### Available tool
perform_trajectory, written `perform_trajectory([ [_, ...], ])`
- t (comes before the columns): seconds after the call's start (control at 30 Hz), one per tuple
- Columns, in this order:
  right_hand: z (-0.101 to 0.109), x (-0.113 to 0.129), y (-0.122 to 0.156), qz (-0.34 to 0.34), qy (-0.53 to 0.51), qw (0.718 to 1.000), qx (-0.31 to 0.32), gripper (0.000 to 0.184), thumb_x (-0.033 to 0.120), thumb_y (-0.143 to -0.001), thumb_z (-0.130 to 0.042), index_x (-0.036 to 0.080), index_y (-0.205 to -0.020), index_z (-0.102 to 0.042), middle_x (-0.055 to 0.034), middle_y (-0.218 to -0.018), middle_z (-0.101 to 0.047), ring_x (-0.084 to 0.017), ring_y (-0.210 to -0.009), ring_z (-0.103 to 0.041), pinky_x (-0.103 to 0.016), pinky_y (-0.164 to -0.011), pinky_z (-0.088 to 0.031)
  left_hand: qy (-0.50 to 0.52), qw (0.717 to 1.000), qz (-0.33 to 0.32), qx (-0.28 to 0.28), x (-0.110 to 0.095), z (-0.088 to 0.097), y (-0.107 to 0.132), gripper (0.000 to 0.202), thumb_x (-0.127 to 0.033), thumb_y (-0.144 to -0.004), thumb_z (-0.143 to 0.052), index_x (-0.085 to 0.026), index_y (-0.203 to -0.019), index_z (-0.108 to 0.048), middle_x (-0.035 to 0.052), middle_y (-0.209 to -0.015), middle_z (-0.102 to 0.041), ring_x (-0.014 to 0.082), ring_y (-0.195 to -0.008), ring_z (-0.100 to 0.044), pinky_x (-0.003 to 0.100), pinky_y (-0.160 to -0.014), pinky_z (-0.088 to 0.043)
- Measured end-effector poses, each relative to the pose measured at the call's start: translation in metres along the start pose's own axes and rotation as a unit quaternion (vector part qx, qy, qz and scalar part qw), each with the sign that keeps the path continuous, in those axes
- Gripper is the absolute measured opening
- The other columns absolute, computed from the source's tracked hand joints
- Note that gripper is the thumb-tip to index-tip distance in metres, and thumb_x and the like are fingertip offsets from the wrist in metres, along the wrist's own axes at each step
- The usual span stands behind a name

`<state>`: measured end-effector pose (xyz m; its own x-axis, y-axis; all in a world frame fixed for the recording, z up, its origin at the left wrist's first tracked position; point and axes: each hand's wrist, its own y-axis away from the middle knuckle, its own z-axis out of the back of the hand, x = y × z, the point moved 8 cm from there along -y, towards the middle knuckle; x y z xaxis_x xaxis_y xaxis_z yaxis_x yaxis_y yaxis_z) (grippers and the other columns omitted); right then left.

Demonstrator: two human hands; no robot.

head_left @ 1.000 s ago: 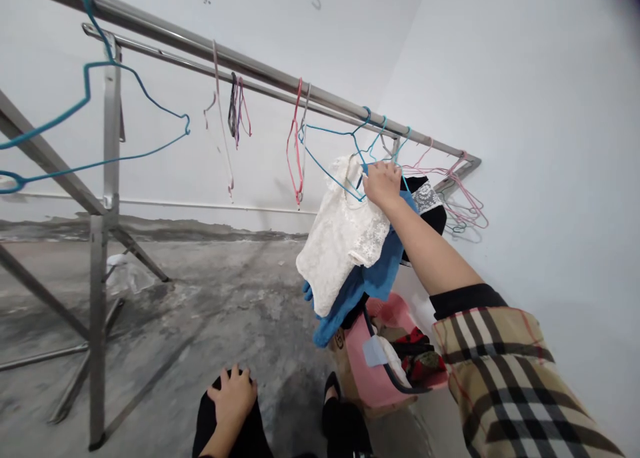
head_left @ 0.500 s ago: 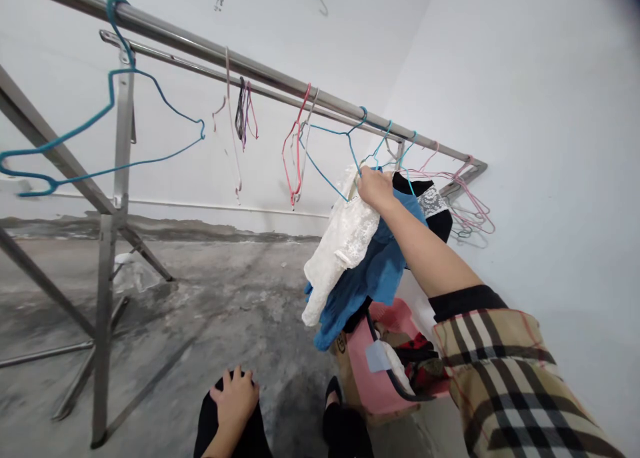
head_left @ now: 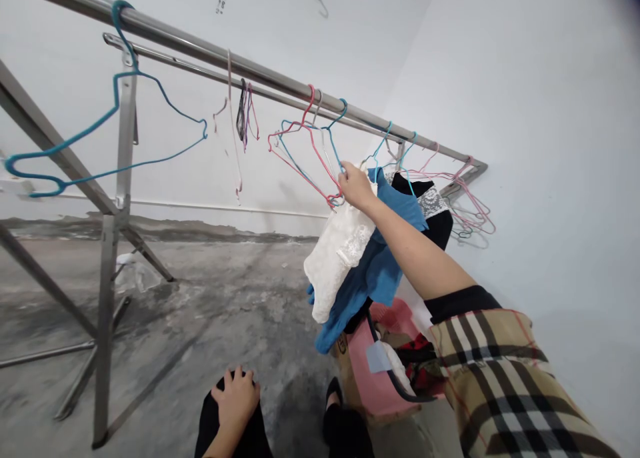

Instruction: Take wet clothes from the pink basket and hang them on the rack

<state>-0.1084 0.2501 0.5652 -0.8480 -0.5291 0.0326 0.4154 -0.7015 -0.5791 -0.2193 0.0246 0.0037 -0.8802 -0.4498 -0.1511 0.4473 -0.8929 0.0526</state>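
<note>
Left hand (head_left: 236, 399) lies on a black-clad knee (head_left: 207, 423), fingers spread, gripping nothing, at seven o'clock from its partner. Farther out, a pink basket (head_left: 367, 381) of clothes stands nearly at six o'clock below the right hand (head_left: 356, 186). That right hand is curled tight where a blue hanger (head_left: 330, 131) meets the top of a white lace garment (head_left: 333, 251); its fingers hide just how the neckline sits on the frame. The white garment hangs from the grasp toward seven o'clock, its long axis tilting along that same line, and the right hand touches it while the left is well apart. Just beside, a blue garment (head_left: 380, 278) hangs at five o'clock.

Compared with half a second ago, the right hand has shifted toward nine o'clock, taking the blue hanger with it; the hook, nearly at twelve from the hand, sits farther that way along the metal rail (head_left: 270, 75). A red hanger (head_left: 304, 121) at ten o'clock, formerly seen narrow, has turned wider and now overlaps the blue one in view. Beyond everything is the pale wall (head_left: 540, 145).
</note>
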Motion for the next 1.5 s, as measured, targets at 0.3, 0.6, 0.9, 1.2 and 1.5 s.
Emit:
perform_trajectory([
  [0.3,-0.002,0.045,0.009,0.090,-0.236,0.966,0.057,0.046,0.040,-0.100,-0.028,0.017,-0.135,-0.045,-0.0050,-0.096,-0.066,-0.013,-0.071,-0.064,-0.028,-0.075,-0.051,-0.003,1.000,0.005,0.013,0.001,0.007,0.001,0.040,-0.026,-0.087,-0.041,-0.023,-0.114,-0.070,0.0157,-0.136,-0.056,0.0380,-0.130,-0.039,0.062,-0.096,-0.028],
  [0.6,0.010,-0.063,0.031,-0.020,0.291,0.956,0.043,0.029,0.025,-0.090,-0.048,0.009,-0.095,-0.071,-0.0200,-0.104,-0.068,-0.035,-0.113,-0.047,-0.049,-0.093,-0.032,-0.002,1.000,0.004,0.023,0.001,0.008,0.002,0.042,-0.025,-0.087,-0.039,-0.023,-0.116,-0.069,0.0144,-0.137,-0.056,0.0375,-0.130,-0.039,0.062,-0.095,-0.028],
  [0.9,0.024,-0.080,0.059,0.037,0.355,0.934,0.020,0.049,0.042,-0.095,-0.036,0.011,-0.095,-0.074,-0.0170,-0.100,-0.068,-0.031,-0.108,-0.044,-0.042,-0.087,-0.033,-0.018,1.000,0.005,0.018,0.000,0.015,0.006,0.041,-0.026,-0.088,-0.037,-0.022,-0.114,-0.069,0.0135,-0.135,-0.057,0.0364,-0.130,-0.040,0.058,-0.095,-0.030],
  [1.2,0.047,-0.101,0.065,-0.037,0.308,0.950,-0.036,0.032,0.019,-0.088,-0.043,0.004,-0.095,-0.070,-0.0241,-0.109,-0.058,-0.036,-0.110,-0.043,-0.046,-0.084,-0.036,-0.012,0.999,0.006,0.030,0.002,0.013,0.004,0.042,-0.027,-0.089,-0.037,-0.024,-0.116,-0.069,0.0118,-0.139,-0.055,0.0358,-0.131,-0.038,0.057,-0.095,-0.029],
  [1.5,0.065,-0.158,0.067,-0.231,0.261,0.933,-0.084,0.038,0.007,-0.088,-0.035,0.003,-0.119,-0.057,-0.0288,-0.118,-0.056,-0.035,-0.111,-0.054,-0.041,-0.080,-0.044,-0.006,1.000,-0.002,0.006,0.004,0.009,0.003,0.041,-0.028,-0.087,-0.039,-0.023,-0.112,-0.071,0.0147,-0.134,-0.057,0.0358,-0.126,-0.042,0.057,-0.096,-0.028],
])
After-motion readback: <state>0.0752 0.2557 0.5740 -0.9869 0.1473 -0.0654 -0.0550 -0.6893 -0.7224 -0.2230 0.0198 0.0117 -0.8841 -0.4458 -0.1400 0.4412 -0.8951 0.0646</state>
